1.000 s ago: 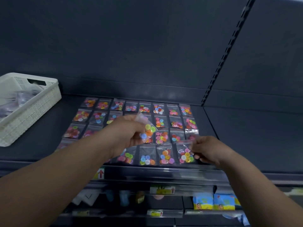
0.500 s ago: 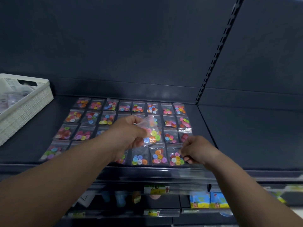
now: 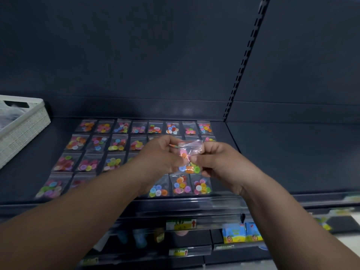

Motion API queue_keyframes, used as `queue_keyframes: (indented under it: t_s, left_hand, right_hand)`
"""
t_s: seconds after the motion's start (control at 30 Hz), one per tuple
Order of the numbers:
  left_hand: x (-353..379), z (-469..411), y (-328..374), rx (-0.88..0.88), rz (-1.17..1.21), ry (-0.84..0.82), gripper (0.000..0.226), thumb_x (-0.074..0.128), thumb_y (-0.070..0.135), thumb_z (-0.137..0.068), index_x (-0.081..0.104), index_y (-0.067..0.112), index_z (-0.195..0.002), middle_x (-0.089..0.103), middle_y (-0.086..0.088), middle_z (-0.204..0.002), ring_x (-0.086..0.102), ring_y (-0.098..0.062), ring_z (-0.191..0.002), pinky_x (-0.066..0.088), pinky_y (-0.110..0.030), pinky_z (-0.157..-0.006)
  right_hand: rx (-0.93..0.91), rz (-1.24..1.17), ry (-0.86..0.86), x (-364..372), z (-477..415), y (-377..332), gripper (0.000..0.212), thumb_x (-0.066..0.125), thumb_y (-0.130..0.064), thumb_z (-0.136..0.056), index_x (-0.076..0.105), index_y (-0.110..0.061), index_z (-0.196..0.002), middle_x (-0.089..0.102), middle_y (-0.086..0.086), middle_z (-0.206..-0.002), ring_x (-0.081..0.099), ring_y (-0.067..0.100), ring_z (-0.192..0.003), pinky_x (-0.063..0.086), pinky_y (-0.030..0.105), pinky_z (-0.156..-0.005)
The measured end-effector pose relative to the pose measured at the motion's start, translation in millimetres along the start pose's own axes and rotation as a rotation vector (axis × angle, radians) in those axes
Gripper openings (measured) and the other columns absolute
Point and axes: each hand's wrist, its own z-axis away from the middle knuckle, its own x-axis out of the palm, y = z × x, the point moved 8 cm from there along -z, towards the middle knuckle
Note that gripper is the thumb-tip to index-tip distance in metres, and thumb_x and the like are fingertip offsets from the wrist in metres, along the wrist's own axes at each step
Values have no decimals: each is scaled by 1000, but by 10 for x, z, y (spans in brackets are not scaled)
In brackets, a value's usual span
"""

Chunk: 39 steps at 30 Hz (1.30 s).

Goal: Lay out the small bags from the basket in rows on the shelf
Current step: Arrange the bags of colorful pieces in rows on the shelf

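The right hand [image 3: 220,160] leaves the front row, joining the left hand [image 3: 157,156].
Both hands pinch one small bag [image 3: 190,151] above the shelf [image 3: 272,152], not yet placed.

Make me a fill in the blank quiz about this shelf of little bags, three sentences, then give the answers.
The left hand and the right hand together pinch one small clear plastic bag filled with coloured ____.
The white woven basket sits at the ____ end of the dark shelf.
The back row of laid-out bags holds ____ bags.
Missing words: buttons; left; eight.
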Motion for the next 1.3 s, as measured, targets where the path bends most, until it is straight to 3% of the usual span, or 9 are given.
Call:
queue_keyframes:
  t_s: [0.1, 0.27, 0.37, 0.5, 0.57, 0.87, 1.03, 1.2, 1.3]
  left_hand:
    - [78, 3, 4, 34, -88, -20, 28, 68, 0, -80, 58, 17, -100, 64, -2, -85, 63, -15, -79, 54, -30, -75]
    - [275, 95, -146, 154, -617, -200, 30, 56, 23, -93, 52, 23, -123, 55, 6, -124, 54, -10, -112, 45, -27, -94]
    - [425, 156, -232, 272, -928, -288, 37, 49, 29, -96, 49, 22, -132, 51, 5, -129, 49, -12, -113, 42, -28, -97]
    - [622, 180, -304, 434, -1160, -380, 45, 42, 35, -98, 41, 19, -140, 40, 4, -144, 31, -11, -133, 19, -21, -109]
    - [673, 177, -339, 474, -1227, -405, 47, 41, 37, -98, 39, 18, -141, 36, 3, -147, 25, -11, -137, 12, -21, -111]
    - [735, 182, -479, 426, -1311, -470, 52, 41, 44, -96, 39, 15, -139, 29, 4, -152, 21, -14, -139, 12, -24, -112]
    - [726, 162, -477, 414, -1286, -460, 49, 43, 44, -95, 44, 13, -135, 39, 1, -143, 33, -16, -131, 22, -26, -109]
    - [656, 165, -374, 480, -1224, -390, 51, 44, 44, -96, 41, 17, -139, 37, 4, -145, 30, -13, -135, 19, -22, -108]
    - [542, 153, -311, 498, -1218, -341, 55, 43, 45, -96, 35, 19, -144, 32, 4, -151, 24, -13, -139, 16, -22, -110]
  right_hand:
    - [15, -31, 96, -224, -2, 60, 5, 68, -6, -82, 65, -9, -82, 59, 5, -70, 50, 11, -56, 43, 20, -50]
    - [157, 160, 241, -778, 50, 362, 13, 63, -8, -87, 62, -12, -75, 57, 8, -67, 49, 14, -57, 44, 22, -51]
    - [244, 300, 257, -911, 80, 564, 12, 62, -7, -87, 59, -9, -75, 53, 6, -62, 47, 14, -54, 45, 20, -51]
    - [244, 428, 266, -893, 51, 667, 16, 63, -3, -83, 55, -8, -70, 49, 5, -56, 43, 13, -47, 38, 17, -42]
    - [227, 490, 278, -882, 20, 674, 12, 66, -4, -80, 59, -7, -72, 53, 4, -58, 46, 14, -50, 41, 20, -47]
    - [239, 602, 281, -837, -25, 689, 11, 70, -6, -78, 61, -9, -72, 61, 4, -63, 55, 14, -57, 44, 25, -55]
    - [257, 714, 287, -823, -30, 656, 7, 69, -8, -76, 62, -10, -78, 65, 10, -75, 59, 19, -67, 49, 30, -62]
    - [246, 813, 312, -821, 9, 516, 25, 70, -23, -79, 56, -13, -97, 59, 3, -87, 57, 18, -79, 49, 32, -69]
    - [168, 875, 355, -733, 11, 282, 31, 65, -32, -84, 50, -17, -107, 52, 0, -91, 52, 17, -76, 43, 28, -65]
